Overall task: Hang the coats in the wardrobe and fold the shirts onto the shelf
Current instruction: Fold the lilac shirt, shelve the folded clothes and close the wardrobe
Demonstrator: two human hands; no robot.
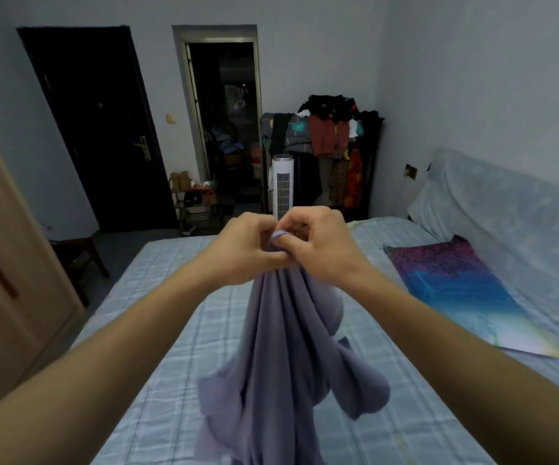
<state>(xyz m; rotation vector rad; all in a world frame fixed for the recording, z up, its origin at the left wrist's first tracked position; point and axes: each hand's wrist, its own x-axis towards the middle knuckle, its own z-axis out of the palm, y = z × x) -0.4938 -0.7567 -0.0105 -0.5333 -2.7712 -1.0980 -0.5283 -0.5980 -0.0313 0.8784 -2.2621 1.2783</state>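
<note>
Left hand (249, 248) and right hand (318, 245) each grip the purple shirt's (284, 347) top edge; long axis vertical, hanging over the bed (157, 330).

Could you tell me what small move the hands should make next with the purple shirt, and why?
Probably draw the left hand and right hand apart along the edge they pinch: the shirt hangs bunched in folds above the bed, and it needs spreading flat before folding.

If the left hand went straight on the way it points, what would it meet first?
Most likely the right hand, close beside it on the purple shirt that both grip; depth is unclear.
</note>
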